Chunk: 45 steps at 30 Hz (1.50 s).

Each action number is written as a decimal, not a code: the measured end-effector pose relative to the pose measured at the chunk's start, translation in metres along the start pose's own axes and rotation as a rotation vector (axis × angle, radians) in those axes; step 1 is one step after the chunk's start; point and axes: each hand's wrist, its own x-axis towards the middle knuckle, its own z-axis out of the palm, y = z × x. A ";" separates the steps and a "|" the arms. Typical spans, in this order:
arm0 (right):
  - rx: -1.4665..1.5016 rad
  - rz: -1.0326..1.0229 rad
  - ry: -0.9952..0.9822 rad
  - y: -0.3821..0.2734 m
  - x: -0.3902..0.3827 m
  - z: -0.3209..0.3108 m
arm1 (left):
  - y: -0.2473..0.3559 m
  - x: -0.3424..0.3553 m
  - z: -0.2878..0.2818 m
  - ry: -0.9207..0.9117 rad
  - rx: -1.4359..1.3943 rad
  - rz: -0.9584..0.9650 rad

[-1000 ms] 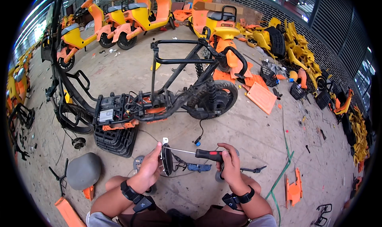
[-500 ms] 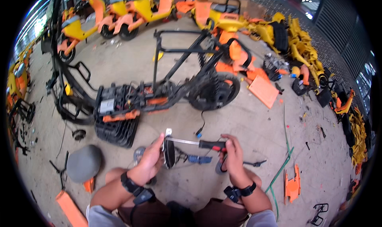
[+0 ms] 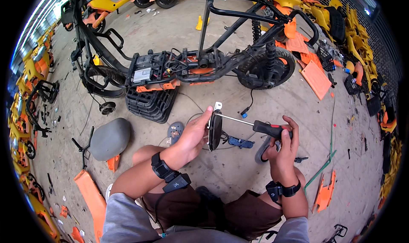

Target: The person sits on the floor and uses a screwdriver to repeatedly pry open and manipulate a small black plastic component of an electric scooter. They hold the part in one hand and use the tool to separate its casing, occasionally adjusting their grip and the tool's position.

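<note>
My left hand (image 3: 190,140) grips a black disc-shaped part (image 3: 216,131) by its edge, holding it upright and nearly side-on. A small pale bracket with a hole sticks up from its top; the part's exact kind is unclear. In my right hand (image 3: 284,149) is a screwdriver (image 3: 268,128) with a black and red handle, the fingers closed about the handle's end. Its metal shaft points left, and the tip meets the upper part of the disc near the bracket. Both hands are above the floor, in front of my knees.
Ahead stands a stripped black scooter frame (image 3: 191,74) with its rear wheel (image 3: 266,68). A grey seat (image 3: 110,139) and an orange panel (image 3: 92,200) lie left. On the floor are a blue-black part (image 3: 240,142) and, to the right, a green strap (image 3: 321,170) and an orange piece (image 3: 326,192).
My view has tilted downward and shifted, so the frame and floor things appear higher and to the right. Both hands keep their holds, with the screwdriver tip still at the disc-shaped part.
</note>
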 end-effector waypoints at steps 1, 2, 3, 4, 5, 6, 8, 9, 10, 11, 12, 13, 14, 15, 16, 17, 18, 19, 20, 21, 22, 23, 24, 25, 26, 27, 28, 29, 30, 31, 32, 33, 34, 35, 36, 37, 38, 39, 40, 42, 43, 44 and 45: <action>0.023 0.029 0.011 -0.001 0.000 0.000 | 0.000 0.000 0.000 -0.001 0.000 -0.001; 0.005 0.037 0.014 -0.003 0.000 0.000 | 0.001 0.000 0.001 0.001 0.006 0.000; -0.014 0.045 0.017 -0.006 -0.001 0.001 | 0.001 -0.001 0.002 0.004 0.013 0.001; -0.034 0.053 0.019 -0.007 -0.001 0.001 | 0.001 -0.001 0.003 0.005 0.018 0.002; -0.036 0.030 0.013 -0.006 -0.001 0.001 | 0.001 -0.002 0.003 0.017 0.021 -0.005; -0.038 0.007 0.007 -0.005 -0.002 0.001 | 0.001 -0.002 0.004 0.028 0.024 -0.011; -0.039 -0.036 -0.001 -0.006 -0.002 0.002 | 0.001 -0.003 0.004 0.032 0.030 -0.015; -0.038 -0.055 -0.003 -0.008 -0.003 0.004 | 0.001 -0.002 0.004 0.026 0.035 -0.013; -0.036 -0.074 -0.006 -0.009 -0.003 0.005 | 0.002 -0.002 0.003 0.021 0.039 -0.010; -0.012 -0.073 -0.007 -0.009 -0.003 0.006 | 0.000 -0.001 0.002 0.014 0.040 -0.015; 0.012 -0.072 -0.007 -0.009 -0.004 0.006 | -0.002 0.001 0.001 0.008 0.040 -0.019; 0.038 -0.071 -0.009 -0.009 -0.004 0.006 | -0.003 0.002 0.000 0.002 0.042 -0.023; 0.060 -0.060 -0.008 -0.008 -0.004 0.005 | -0.003 0.002 -0.001 -0.005 0.053 -0.023; 0.082 -0.049 -0.008 -0.008 -0.004 0.003 | -0.003 0.002 -0.001 -0.012 0.064 -0.024; 0.104 -0.036 -0.004 -0.007 -0.003 0.000 | -0.003 0.002 0.000 -0.020 0.076 -0.026; 0.111 -0.018 0.010 -0.006 -0.003 -0.001 | -0.003 0.001 0.000 -0.023 0.079 -0.024; 0.118 0.001 0.024 -0.006 -0.002 -0.002 | -0.004 0.001 0.000 -0.026 0.081 -0.022; 0.123 0.015 0.038 -0.006 0.000 -0.002 | -0.003 0.002 0.001 -0.032 0.083 -0.016; 0.083 -0.013 0.036 -0.007 0.000 -0.001 | -0.003 0.002 0.001 -0.029 0.088 -0.026; 0.043 -0.041 0.035 -0.010 -0.002 0.000 | -0.002 0.001 0.002 -0.025 0.093 -0.036; 0.004 -0.067 0.032 -0.012 -0.003 0.002 | -0.002 0.000 0.002 -0.020 0.097 -0.045; -0.007 -0.093 0.026 -0.015 -0.005 0.004 | -0.002 0.001 0.002 -0.015 0.105 -0.036; -0.019 -0.118 0.019 -0.018 -0.006 0.007 | -0.003 0.002 0.001 -0.010 0.112 -0.027; -0.031 -0.142 0.013 -0.020 -0.008 0.009 | -0.004 0.002 0.000 -0.005 0.119 -0.019; -0.032 -0.146 0.002 -0.020 -0.008 0.009 | -0.005 0.004 -0.001 -0.008 0.121 -0.018; -0.032 -0.149 -0.009 -0.019 -0.008 0.007 | -0.006 0.006 -0.002 -0.011 0.123 -0.017; -0.034 -0.151 -0.019 -0.019 -0.007 0.006 | -0.007 0.006 -0.002 -0.015 0.126 -0.019; 0.009 -0.073 -0.017 -0.019 -0.006 0.004 | -0.006 0.006 -0.002 -0.013 0.129 -0.027; 0.052 0.005 -0.016 -0.021 -0.005 0.002 | -0.005 0.005 -0.002 -0.012 0.131 -0.036; 0.092 0.082 -0.012 -0.023 -0.005 0.000 | -0.005 0.004 0.000 -0.013 0.134 -0.045; 0.053 0.065 0.012 -0.024 -0.006 0.000 | -0.005 0.004 0.001 -0.013 0.128 -0.050; 0.013 0.049 0.036 -0.024 -0.007 0.001 | -0.005 0.004 0.002 -0.012 0.121 -0.056; -0.026 0.031 0.059 -0.025 -0.008 0.003 | -0.005 0.003 0.003 -0.011 0.115 -0.061; -0.064 -0.015 0.069 -0.025 -0.009 0.005 | -0.004 0.003 0.005 -0.007 0.109 -0.061; -0.101 -0.061 0.079 -0.025 -0.011 0.007 | -0.004 0.002 0.007 -0.003 0.103 -0.061; -0.139 -0.121 0.073 -0.024 -0.010 0.007 | -0.003 0.001 0.008 0.001 0.098 -0.060; -0.177 -0.181 0.069 -0.022 -0.010 0.006 | -0.003 0.002 0.008 -0.004 0.104 -0.056; -0.217 -0.255 0.049 -0.015 -0.005 0.000 | -0.003 0.003 0.008 -0.010 0.110 -0.051; -0.252 -0.327 0.023 -0.012 -0.002 0.002 | -0.002 0.003 0.005 -0.008 0.114 -0.044; -0.173 -0.165 0.054 -0.017 -0.008 0.005 | -0.004 0.002 0.003 -0.032 0.108 -0.046; -0.125 -0.085 0.058 -0.021 -0.010 0.010 | -0.004 0.001 0.000 -0.032 0.104 -0.039; -0.041 0.010 0.067 -0.024 -0.010 0.012 | -0.002 0.000 0.000 -0.015 0.114 -0.060; -0.024 0.023 0.101 -0.027 -0.012 0.015 | -0.002 -0.002 0.002 -0.015 0.123 -0.072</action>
